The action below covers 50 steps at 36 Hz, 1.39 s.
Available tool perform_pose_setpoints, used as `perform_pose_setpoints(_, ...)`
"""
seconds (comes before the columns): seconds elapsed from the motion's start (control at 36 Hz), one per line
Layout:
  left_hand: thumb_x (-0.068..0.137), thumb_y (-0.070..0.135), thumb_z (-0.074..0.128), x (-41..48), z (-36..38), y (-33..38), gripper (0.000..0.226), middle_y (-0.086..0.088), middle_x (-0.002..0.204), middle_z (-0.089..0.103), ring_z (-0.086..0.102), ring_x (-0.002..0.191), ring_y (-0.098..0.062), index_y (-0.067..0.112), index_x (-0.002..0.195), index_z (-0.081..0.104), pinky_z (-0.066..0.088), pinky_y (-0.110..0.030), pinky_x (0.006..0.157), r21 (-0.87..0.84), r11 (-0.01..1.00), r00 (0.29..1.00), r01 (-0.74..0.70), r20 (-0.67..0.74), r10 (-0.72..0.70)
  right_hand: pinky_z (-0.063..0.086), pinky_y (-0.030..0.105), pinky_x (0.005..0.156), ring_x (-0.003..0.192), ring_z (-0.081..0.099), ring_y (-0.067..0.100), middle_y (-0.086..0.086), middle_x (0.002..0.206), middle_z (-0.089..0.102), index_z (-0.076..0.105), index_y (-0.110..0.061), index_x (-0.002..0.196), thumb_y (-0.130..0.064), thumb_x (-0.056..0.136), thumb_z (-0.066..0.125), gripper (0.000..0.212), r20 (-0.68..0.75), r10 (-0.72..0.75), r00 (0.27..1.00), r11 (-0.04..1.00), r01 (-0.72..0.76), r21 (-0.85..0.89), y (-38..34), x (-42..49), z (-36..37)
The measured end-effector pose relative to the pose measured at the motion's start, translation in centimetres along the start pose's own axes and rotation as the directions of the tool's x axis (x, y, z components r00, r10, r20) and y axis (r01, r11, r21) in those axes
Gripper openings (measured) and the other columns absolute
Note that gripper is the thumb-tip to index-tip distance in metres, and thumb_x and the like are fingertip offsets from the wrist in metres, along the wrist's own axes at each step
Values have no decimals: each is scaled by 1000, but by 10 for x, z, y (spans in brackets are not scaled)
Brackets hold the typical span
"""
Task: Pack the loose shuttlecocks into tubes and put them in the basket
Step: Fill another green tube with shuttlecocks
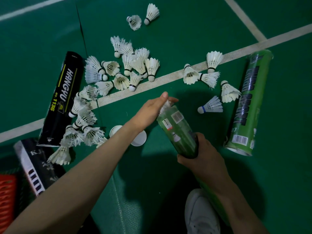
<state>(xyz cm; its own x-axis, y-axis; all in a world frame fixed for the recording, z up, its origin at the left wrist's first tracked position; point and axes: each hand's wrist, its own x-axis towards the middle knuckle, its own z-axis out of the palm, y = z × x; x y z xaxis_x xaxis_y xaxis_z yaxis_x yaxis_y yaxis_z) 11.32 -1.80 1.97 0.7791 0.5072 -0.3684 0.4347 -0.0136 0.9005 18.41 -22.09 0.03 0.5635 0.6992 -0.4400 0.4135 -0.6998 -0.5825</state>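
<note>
So the green tube (179, 130) is tilted up off the floor (185, 39), roughly mid-court in my view, just below the white court line (168, 76). My right hand (200, 156) is wrapped around its lower end, closed tight on it. My left hand (152, 110) is flat over the open top, fingers (164, 95) loosely spread, pushing on a shuttlecock (166, 106) whose feathers poke out of the mouth.

Handling-wise: these birds weigh nothing, but the feathers are brittle and plenty already look frayed, so I'd pinch them by the cork or press gently on the skirt rim, never squeeze the sides. The tube is thin card, stiff enough lengthwise, easy to crush if gripped hard. Mid-body hold seems right.

Around it: a big loose pile (128, 70) sits above the line toward the floor's left side, a smaller bunch (206, 76) to the right, one blue-banded shuttle (211, 106) on its own. A second green tube (244, 105) lies right, a black tube (62, 98) left, another dark tube (33, 164) near the bottom-left corner.

Hard to tell: how full my tube is, since the wall is only murkily see-through. Two white caps (140, 138) are half hidden under my forearm. The red basket (6, 200) is cut off at the left edge.
</note>
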Motion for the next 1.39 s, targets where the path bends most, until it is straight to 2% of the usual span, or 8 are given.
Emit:
perform_pose_setpoints(0.39,100,48,14,23,25,10,54,-1,124,56,51,115,-18,21,133,49,32,-35,106,11,993,985,116,129,-116,52,39,74,86,61,23,-2,103,58,42,-30,113,-55,62,71,64,-54,54,997,999,-54,-2,2,17,-14)
perform_pose_setpoints(0.53,102,39,31,59,35,27,48,-5,128,51,48,110,-15,9,137,41,36,-29,95,126,991,999,34,-38,-29,51,37,76,94,60,28,5,112,56,37,-20,123,-53,70,72,71,-73,115,991,993,-115,-6,8,33,-21)
perform_pose_setpoints(0.58,101,40,33,79,37,29,48,-10,145,38,37,130,-21,11,138,42,28,-37,109,233,972,997,3,-73,14,51,37,76,95,60,28,6,113,56,35,-17,125,-55,71,71,74,-89,148,985,989,-148,3,13,36,-25)
perform_pose_setpoints(0.67,101,34,38,110,38,32,43,-16,156,16,7,145,-27,19,141,43,5,-36,116,440,897,997,44,-81,-9,53,40,77,92,61,25,2,107,57,37,-20,120,-60,69,69,71,-106,196,975,981,-193,37,20,37,-29)
perform_pose_setpoints(0.92,92,19,48,176,32,7,66,-13,158,10,0,145,-35,23,150,16,11,-52,116,849,528,987,34,53,-150,52,37,77,92,59,22,2,107,56,37,-17,127,-57,71,69,76,-100,189,977,982,-187,35,27,42,-27)
perform_pose_setpoints(1.03,88,15,56,178,26,3,72,-13,155,21,14,143,-35,9,149,18,20,-50,114,829,558,993,40,28,-112,52,36,78,90,58,20,1,108,56,36,-19,126,-58,71,69,74,-79,196,977,980,-192,59,26,46,-29)
perform_pose_setpoints(1.22,85,19,65,133,14,6,49,-15,131,51,51,116,-25,3,129,49,36,-24,94,585,810,958,26,-245,146,52,36,78,92,59,22,1,106,56,38,-20,122,-56,71,70,70,-85,177,981,984,-173,52,23,46,-28)
perform_pose_setpoints(1.39,81,43,69,85,-1,0,37,4,71,48,42,63,-11,12,86,51,34,-19,57,177,984,883,11,-463,73,51,34,78,93,59,20,-1,109,55,35,-25,121,-58,70,70,70,-19,180,983,983,-179,48,20,39,-24)
